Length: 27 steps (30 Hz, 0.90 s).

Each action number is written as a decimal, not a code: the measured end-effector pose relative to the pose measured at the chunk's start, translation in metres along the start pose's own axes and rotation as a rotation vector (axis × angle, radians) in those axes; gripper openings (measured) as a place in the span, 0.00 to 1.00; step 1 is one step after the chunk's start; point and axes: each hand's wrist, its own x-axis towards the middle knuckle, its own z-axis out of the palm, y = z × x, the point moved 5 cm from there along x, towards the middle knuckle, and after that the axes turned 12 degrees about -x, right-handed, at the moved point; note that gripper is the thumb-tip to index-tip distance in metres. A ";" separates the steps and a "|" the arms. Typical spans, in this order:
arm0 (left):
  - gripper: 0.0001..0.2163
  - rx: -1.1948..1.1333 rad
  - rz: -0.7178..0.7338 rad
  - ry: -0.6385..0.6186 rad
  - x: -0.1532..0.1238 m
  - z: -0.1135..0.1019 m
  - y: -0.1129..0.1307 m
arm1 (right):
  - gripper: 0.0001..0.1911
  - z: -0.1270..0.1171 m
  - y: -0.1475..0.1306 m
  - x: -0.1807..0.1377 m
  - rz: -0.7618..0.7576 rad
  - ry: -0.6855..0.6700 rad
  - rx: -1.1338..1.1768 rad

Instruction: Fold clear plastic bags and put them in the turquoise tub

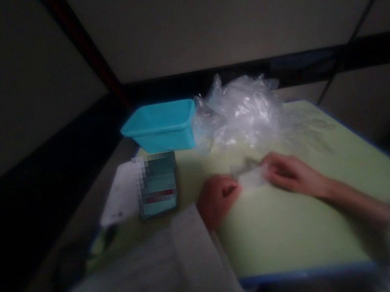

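Pale green bench [287, 230]. White flat slab [123, 198] lay in front of the turquoise tub [160, 127], to its left; dark box [159, 187] directly in front of the tub. Left hand [218, 197], curled shut, pinched one end of the small clear packet [250, 176], in front of the tub, rightward. Heap of clear bags [245, 110] touched the tub's right side. Right hand [291, 172] gripped the packet's other end; detail blurred.

The single camera sits on the person's head, looking forward and down across the pale green table [307, 237] from its near edge. The left hand [219, 199] and right hand [291, 172] lie close beneath the lens, mid-frame. The turquoise tub [160, 127] stands farther off, left of centre, before a dim wall [232, 10].
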 end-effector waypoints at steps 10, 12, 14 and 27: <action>0.23 -0.171 -0.128 0.127 0.006 0.006 -0.024 | 0.10 -0.011 -0.006 0.003 0.063 0.299 -0.175; 0.26 -0.174 -0.139 0.140 0.007 0.006 -0.025 | 0.09 -0.007 -0.016 -0.001 -0.044 0.249 -0.343; 0.27 -0.171 -0.151 0.151 0.007 0.006 -0.025 | 0.14 0.005 -0.022 -0.003 -0.141 0.134 -0.455; 0.24 -0.087 -0.127 0.155 0.010 0.006 -0.024 | 0.39 0.039 -0.014 -0.006 -0.235 -0.037 -0.772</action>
